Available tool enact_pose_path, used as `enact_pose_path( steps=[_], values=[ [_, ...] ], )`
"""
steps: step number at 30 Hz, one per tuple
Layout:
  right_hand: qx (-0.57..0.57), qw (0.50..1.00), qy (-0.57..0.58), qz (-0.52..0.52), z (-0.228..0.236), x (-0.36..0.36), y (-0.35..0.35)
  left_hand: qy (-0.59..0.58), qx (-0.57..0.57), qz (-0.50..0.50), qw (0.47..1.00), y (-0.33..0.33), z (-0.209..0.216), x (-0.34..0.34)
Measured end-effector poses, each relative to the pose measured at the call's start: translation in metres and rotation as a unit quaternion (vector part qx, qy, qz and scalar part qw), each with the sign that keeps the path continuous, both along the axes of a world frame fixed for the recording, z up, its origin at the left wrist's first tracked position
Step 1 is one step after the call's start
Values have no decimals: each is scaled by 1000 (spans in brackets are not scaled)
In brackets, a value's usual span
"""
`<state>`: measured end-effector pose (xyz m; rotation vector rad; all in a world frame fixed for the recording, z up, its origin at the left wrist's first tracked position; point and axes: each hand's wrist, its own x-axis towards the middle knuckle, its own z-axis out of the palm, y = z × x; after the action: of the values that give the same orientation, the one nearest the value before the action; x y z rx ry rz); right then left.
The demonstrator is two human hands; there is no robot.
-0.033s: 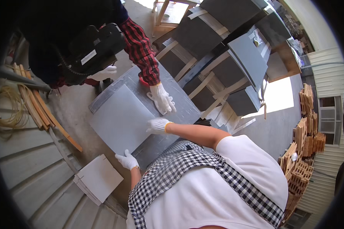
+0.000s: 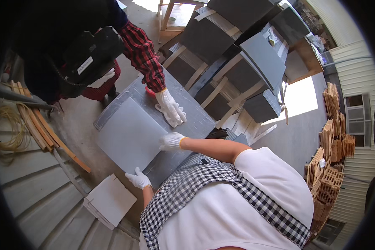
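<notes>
A large, smooth grey tile (image 2: pixel 131 133) lies flat over a dark, scratched tabletop (image 2: pixel 191 112) in front of me. My left hand (image 2: pixel 138 178), in a white knit glove, grips the tile's near corner with the thumb up along its edge. My right hand (image 2: pixel 172 141), gloved alike, is closed at the tile's right corner; its fingertips are partly hidden. Across the table, a co-worker's gloved hand (image 2: pixel 171 111) rests on the tabletop just beyond my right hand. A red object (image 2: pixel 150 91) shows partly beneath that person's wrist.
Strapped stacks of dark slabs (image 2: pixel 206 39) stand to the far right. Light square sheets (image 2: pixel 110 200) lie at the near left. Wooden strips (image 2: pixel 46 121) and a coiled hose (image 2: pixel 10 125) are at the left. Wooden pallets (image 2: pixel 327 175) are piled at the right.
The view has shifted slightly. The co-worker's hand and sleeve appear a little farther left. Both my hands keep their places at the tile's edge.
</notes>
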<state>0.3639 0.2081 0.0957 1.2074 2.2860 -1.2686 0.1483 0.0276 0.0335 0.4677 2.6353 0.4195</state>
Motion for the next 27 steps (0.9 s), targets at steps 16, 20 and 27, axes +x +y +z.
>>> enact_pose_path(
  steps=[16,20,27],
  values=[
    [-92,562,258,-780,28,320,-32,171,231,-412,865,99,28,46],
    [110,469,289,-827,51,403,-15,86,313,-515,793,184,75,138],
    [353,567,32,-744,86,484,36,26,380,-622,685,354,134,312]
  ],
)
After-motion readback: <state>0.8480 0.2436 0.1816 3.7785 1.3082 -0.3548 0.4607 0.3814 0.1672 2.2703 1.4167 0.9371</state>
